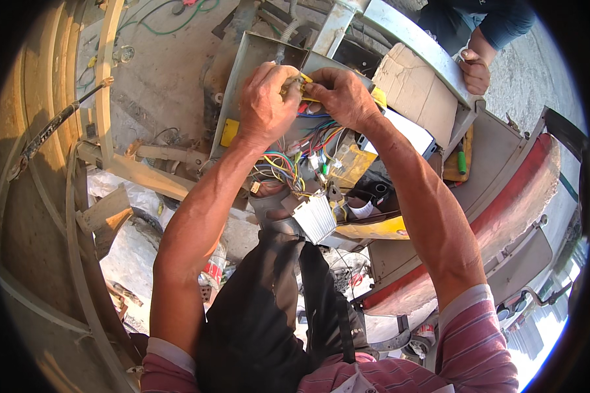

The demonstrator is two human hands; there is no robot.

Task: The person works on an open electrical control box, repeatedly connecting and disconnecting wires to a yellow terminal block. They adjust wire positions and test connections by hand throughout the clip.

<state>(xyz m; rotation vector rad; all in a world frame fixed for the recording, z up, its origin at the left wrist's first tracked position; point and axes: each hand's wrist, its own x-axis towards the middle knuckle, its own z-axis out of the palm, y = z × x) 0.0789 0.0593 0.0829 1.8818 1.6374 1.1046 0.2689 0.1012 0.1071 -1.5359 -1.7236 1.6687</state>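
Observation:
My left hand (269, 105) and my right hand (341, 98) meet at the top of an open metal box (231, 98), both pinched on a small yellow wiring piece (306, 81) that the fingers largely hide. Below them lie a tangle of coloured wires (308, 147) with white connectors (313, 160), a yellow part (353, 164) and a ribbed silver unit (313, 216). A grey corrugated conduit (283, 44) comes down to the box beside my left fingers.
Another person's hand (475, 72) grips near a metal rail (413, 39) at upper right, beside cardboard (413, 92). A red-edged panel (505, 193) runs along the right, with a green-handled tool (461, 164). Yellowish beams (103, 98) and a black rod (52, 131) stand left.

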